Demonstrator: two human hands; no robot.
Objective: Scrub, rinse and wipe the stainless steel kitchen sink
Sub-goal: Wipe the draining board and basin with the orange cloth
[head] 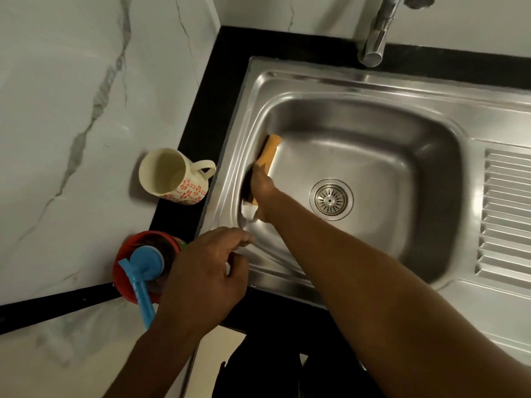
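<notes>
Surroundings: marbled white panels meet a black counter (218, 116); the stainless steel sink (316, 79) is set into it, with a faucet (376, 33) at the far edge.
Sponge: a yellow sponge (270, 150) lies flat against the basin's left wall, its long axis running away from the person, near corner to far corner.
Right hand: the right hand (263, 191) reaches across the basin and grips the sponge's near end, pressing it to the wall; the free end sticks out beyond the fingers.
Left hand: the left hand (201, 280) sits at the sink's near-left rim, fingers loosely bent and holding nothing that I can see.
Drain: the drain (331, 199) lies to the right of the sponge, well apart.
White patch: a white patch (248, 209) shows just below the right hand (foam or glare, I cannot tell).
Counter items: a patterned mug (172, 176), and a red tub (126, 254) with a blue scrubber (143, 271).
Stage: probably scrubbing; the next stroke likely runs along that wall, the right hand being nearer.
</notes>
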